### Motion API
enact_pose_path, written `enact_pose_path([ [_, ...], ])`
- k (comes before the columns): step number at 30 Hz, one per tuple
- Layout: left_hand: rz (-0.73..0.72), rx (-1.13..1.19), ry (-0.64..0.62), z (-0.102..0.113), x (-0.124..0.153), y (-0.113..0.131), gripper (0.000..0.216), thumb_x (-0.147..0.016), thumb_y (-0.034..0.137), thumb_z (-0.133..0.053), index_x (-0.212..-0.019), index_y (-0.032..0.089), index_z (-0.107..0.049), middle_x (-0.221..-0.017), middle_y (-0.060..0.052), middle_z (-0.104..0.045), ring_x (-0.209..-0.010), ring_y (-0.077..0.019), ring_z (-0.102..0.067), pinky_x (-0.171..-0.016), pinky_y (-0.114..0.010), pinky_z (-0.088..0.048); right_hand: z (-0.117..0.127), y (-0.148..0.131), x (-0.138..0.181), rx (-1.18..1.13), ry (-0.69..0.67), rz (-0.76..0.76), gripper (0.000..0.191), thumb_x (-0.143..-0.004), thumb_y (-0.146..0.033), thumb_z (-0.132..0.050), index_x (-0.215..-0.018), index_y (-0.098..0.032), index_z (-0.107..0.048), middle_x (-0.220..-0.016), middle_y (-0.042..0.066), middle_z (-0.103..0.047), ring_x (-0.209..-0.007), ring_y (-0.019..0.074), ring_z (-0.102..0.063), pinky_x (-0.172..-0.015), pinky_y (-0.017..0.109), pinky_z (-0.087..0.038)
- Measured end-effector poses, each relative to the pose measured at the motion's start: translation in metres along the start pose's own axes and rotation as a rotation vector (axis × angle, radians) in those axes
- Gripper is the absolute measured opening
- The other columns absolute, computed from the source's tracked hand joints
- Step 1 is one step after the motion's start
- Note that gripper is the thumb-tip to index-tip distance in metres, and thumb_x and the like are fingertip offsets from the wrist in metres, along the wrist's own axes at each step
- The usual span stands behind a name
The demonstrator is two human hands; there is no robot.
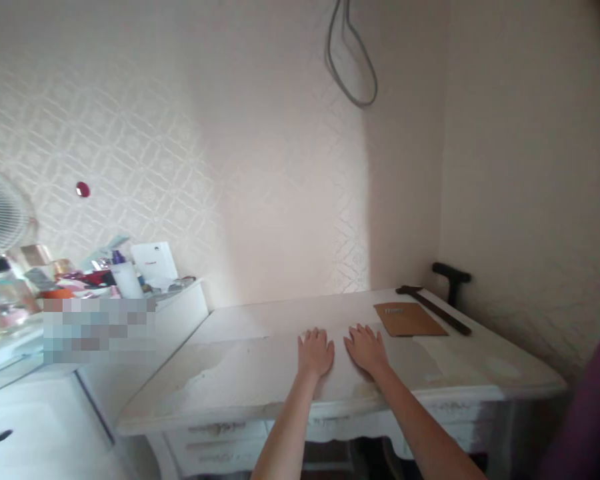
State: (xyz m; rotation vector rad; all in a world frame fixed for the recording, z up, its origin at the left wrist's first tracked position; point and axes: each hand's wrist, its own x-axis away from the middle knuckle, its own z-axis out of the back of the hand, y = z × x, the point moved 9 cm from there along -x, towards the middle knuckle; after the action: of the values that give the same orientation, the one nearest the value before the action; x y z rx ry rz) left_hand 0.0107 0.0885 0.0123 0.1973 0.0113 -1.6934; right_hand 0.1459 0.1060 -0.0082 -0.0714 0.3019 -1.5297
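Observation:
My left hand (315, 351) and my right hand (366, 349) lie flat, palms down and side by side, on the top of a white worn table (230, 380). Neither hand holds anything; the fingers are spread slightly. A brown cardboard envelope (409, 319) lies on the table just right of and beyond my right hand. A dark hammer (433, 308) lies past it near the wall corner.
A lower white cabinet (170, 320) at the left carries bottles, a white box (154, 265) and other clutter. A fan (0, 213) stands at the far left. A grey cable loop (353, 60) hangs on the wall. A black handle (451, 277) sticks up behind the table's right corner.

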Motion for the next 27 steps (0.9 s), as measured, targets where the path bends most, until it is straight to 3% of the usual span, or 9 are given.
enact_pose_path([
  [27,-0.006,-0.003,0.008,-0.0016,-0.0014,0.0,0.05,-0.101,0.038,-0.029,-0.141,0.019,-0.051,-0.153,-0.012,-0.043,-0.142,-0.0296,-0.038,-0.115,-0.05,-0.028,-0.0023,0.001,-0.0022,0.005,-0.003,-0.002,0.051,-0.1,-0.036,-0.033,-0.142,-0.015,-0.051,-0.153,0.014,-0.042,-0.143,0.0325,-0.032,-0.114,0.054,-0.021],
])
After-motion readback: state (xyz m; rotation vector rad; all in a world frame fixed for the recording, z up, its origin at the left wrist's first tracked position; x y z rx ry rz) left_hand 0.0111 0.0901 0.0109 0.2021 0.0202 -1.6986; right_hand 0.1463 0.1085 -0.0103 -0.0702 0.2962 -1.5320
